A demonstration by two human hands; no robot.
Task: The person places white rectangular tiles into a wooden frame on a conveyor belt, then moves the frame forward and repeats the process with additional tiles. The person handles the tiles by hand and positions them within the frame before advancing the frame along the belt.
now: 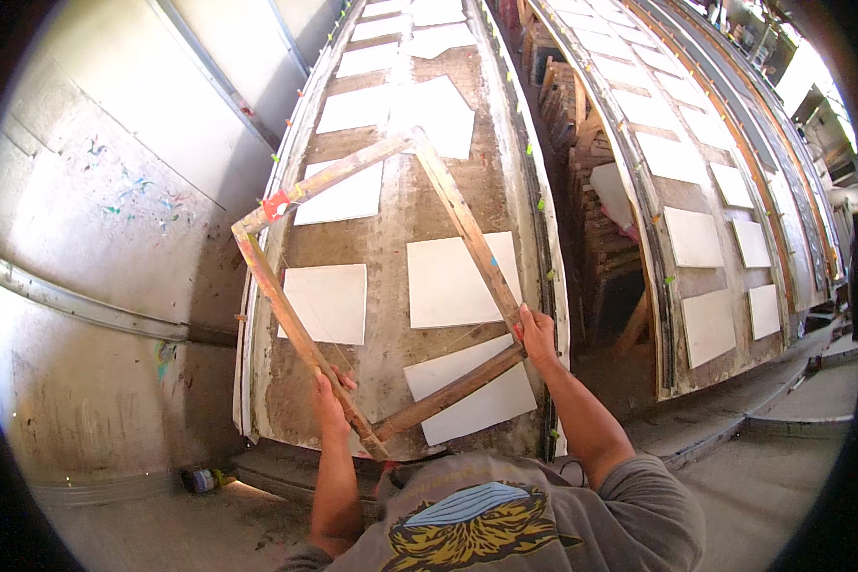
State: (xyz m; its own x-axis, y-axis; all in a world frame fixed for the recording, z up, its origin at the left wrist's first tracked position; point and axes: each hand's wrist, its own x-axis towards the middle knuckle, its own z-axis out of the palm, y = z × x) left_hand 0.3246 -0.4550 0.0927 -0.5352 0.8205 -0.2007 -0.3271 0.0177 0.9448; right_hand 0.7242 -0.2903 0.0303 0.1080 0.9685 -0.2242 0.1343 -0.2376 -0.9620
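A rectangular wooden frame [467,229] is held at an angle over a long table [381,248]. Its bars are worn and paint-stained, with a red patch near the far left corner; the table and sheets show through its middle. My left hand [332,404] is closed around the left bar, close to the near corner. At the near right corner, my right hand [537,336] grips the wood. Beneath the frame lie several white sheets, among them one at the left [324,303], one at the right [448,286] and a slanted one [486,405] partly behind the near bar.
More white sheets [353,110] run in rows toward the far end. Green clips [541,204] line the table's right edge. Across a narrow gap stands a second long table with white sheets [693,237]. A paint-spotted pale wall [114,191] rises at left; a small container [203,480] lies below.
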